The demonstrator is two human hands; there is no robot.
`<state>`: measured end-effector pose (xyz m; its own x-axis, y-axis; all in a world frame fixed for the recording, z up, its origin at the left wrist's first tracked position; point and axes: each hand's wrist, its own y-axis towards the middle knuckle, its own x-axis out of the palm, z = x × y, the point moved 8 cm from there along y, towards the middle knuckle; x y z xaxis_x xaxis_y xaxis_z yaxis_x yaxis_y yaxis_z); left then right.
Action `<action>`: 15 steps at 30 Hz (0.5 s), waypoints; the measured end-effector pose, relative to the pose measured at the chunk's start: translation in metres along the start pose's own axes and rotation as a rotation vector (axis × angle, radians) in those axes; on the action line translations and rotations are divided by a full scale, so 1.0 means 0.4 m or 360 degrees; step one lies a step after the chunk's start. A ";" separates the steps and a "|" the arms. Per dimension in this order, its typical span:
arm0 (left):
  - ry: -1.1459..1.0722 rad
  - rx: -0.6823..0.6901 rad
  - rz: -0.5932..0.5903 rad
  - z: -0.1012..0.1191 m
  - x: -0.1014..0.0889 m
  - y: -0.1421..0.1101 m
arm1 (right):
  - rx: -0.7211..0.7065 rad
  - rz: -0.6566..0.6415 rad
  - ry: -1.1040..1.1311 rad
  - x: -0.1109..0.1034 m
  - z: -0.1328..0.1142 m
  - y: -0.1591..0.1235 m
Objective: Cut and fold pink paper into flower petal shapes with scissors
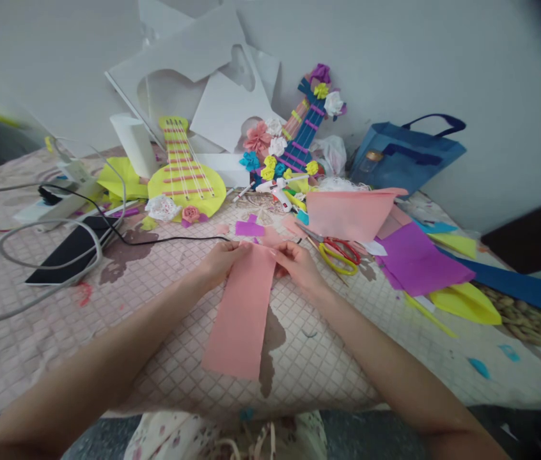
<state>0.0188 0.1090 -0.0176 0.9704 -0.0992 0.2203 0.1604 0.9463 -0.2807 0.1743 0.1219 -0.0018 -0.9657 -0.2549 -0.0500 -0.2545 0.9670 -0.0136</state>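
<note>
A long strip of pink crepe paper (244,313) lies lengthwise before me on the quilted cloth, its lower end toward the table's front edge. My left hand (225,260) pinches the top left corner of the strip. At the top right corner, my right hand (295,263) has its thumb and fingers closed on the same paper. Just beyond my fingers are small purple paper scraps (250,227). Scissors with red handles (344,248) and scissors with yellow handles (336,260) rest right of my right hand.
A yellow paper guitar (187,179) leans at the back, beside a blue one (302,134) decked with paper flowers. A white glue gun (277,191) lies between. Purple paper (424,259) is at right; a black tablet-like slab (73,252) and cables (98,249) are at left.
</note>
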 end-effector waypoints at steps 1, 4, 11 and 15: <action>-0.0009 -0.0011 -0.0003 -0.001 0.001 -0.001 | -0.0024 -0.0024 -0.0043 0.002 -0.010 0.003; -0.0055 -0.0035 -0.0026 -0.001 0.006 -0.003 | -0.0212 -0.0145 -0.0348 0.018 -0.055 0.023; -0.0012 -0.0031 -0.0043 0.003 0.004 -0.005 | -0.0510 -0.0209 -0.1025 0.060 -0.128 0.060; 0.0052 -0.0031 -0.0008 0.004 0.001 -0.005 | -0.0491 -0.0179 -0.1098 0.068 -0.131 0.054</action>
<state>0.0187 0.1076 -0.0155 0.9749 -0.1143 0.1913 0.1686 0.9397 -0.2977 0.1399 0.1358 0.0490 -0.7076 -0.1965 -0.6787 -0.4505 0.8655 0.2191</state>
